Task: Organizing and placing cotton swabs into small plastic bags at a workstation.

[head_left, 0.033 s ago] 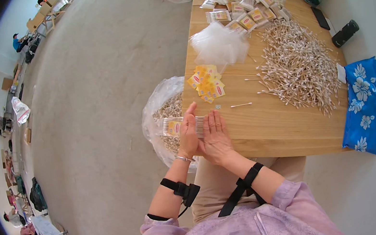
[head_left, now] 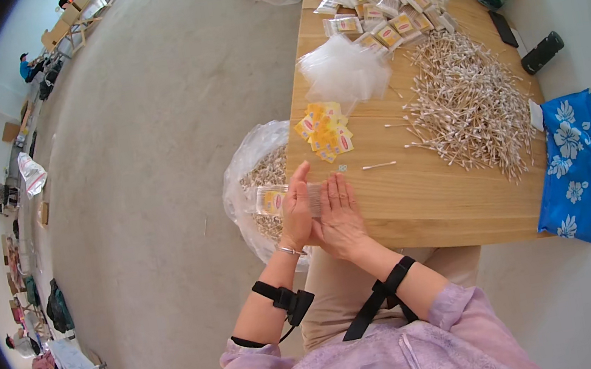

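Note:
A small clear bag of cotton swabs (head_left: 270, 200) with a yellow label lies across the table's left edge, sticking out over the open sack. My left hand (head_left: 295, 210) grips its middle, standing edge-on with the fingers pointing away from me. Flat beside the bag's right end rests my right hand (head_left: 339, 217), fingers stretched out and together. Clear film shows in the narrow gap between my hands. Just beyond them are yellow label cards (head_left: 326, 132), and a single cotton swab (head_left: 379, 165) lies to the right.
A large plastic sack (head_left: 236, 186) of loose swabs stands below the table edge. On the wooden table (head_left: 421, 204) are a swab heap (head_left: 466, 98), empty clear bags (head_left: 347, 70) and filled packets (head_left: 392, 10). A blue flowered pack (head_left: 568, 170) and a black bottle (head_left: 542, 53) line the right side.
The stick lines in the gap between my hands show less distinctly now. My hands have hardly moved.

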`<state>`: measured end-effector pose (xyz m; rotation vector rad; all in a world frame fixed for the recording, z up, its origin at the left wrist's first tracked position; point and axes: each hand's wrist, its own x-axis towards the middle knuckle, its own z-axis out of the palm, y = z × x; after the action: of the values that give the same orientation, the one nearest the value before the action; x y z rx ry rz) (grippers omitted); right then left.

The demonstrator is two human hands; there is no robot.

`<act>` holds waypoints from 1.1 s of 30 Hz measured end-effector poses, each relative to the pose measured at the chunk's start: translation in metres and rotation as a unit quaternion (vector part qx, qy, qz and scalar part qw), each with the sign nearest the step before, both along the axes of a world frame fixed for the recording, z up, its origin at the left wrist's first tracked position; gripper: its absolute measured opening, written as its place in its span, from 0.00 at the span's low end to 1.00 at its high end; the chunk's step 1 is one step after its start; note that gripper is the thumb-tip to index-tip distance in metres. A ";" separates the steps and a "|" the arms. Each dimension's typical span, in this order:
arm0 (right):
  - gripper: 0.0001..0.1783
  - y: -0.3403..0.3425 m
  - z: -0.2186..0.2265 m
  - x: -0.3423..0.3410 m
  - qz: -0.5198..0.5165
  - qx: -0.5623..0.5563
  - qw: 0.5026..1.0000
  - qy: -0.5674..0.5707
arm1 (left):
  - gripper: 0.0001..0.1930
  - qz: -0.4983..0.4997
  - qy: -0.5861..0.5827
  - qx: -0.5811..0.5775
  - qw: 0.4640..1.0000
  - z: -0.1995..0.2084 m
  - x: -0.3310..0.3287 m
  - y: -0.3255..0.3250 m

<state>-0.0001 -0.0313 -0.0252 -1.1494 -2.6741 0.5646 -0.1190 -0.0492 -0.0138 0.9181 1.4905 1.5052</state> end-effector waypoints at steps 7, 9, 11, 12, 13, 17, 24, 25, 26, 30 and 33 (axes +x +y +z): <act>0.48 0.001 -0.002 -0.001 -0.038 0.021 0.999 0.018 | 0.27 0.012 -0.036 0.013 0.999 0.000 0.000 -0.002; 0.48 0.000 -0.003 -0.001 -0.027 0.026 0.999 0.009 | 0.28 0.004 -0.040 0.017 0.999 0.000 0.000 -0.001; 0.48 0.000 -0.001 -0.002 -0.020 0.021 1.000 0.001 | 0.28 -0.001 -0.052 0.022 0.998 -0.001 -0.002 -0.002; 0.48 0.000 0.001 -0.002 -0.013 0.016 1.000 -0.007 | 0.28 -0.007 -0.064 0.026 0.998 -0.002 -0.003 -0.002; 0.48 0.000 0.001 -0.003 -0.013 0.016 1.000 -0.008 | 0.28 -0.007 -0.064 0.027 0.998 -0.002 -0.004 -0.002; 0.47 -0.002 0.004 -0.005 -0.021 0.013 1.000 0.000 | 0.27 -0.016 -0.050 0.020 0.998 -0.003 -0.006 -0.002; 0.46 -0.006 0.003 -0.001 -0.006 0.013 1.000 0.006 | 0.25 0.029 -0.008 0.020 0.999 -0.004 0.001 -0.002; 0.46 -0.007 0.003 0.000 -0.006 0.013 1.000 0.006 | 0.25 0.029 -0.008 0.020 0.999 -0.005 0.001 -0.003; 0.46 -0.008 0.003 0.000 -0.003 0.009 1.000 0.016 | 0.25 0.031 -0.015 0.024 0.999 -0.005 0.000 -0.003; 0.46 -0.009 -0.003 -0.002 -0.031 0.028 0.999 0.016 | 0.25 0.038 -0.034 0.031 0.998 -0.003 0.004 -0.001; 0.46 -0.010 -0.001 -0.005 -0.022 0.010 1.000 0.014 | 0.24 0.047 -0.030 0.040 0.998 -0.010 0.000 -0.004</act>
<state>-0.0048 -0.0412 -0.0262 -1.1816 -2.6179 0.5409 -0.1187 -0.0531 -0.0235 0.8529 1.4569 1.6569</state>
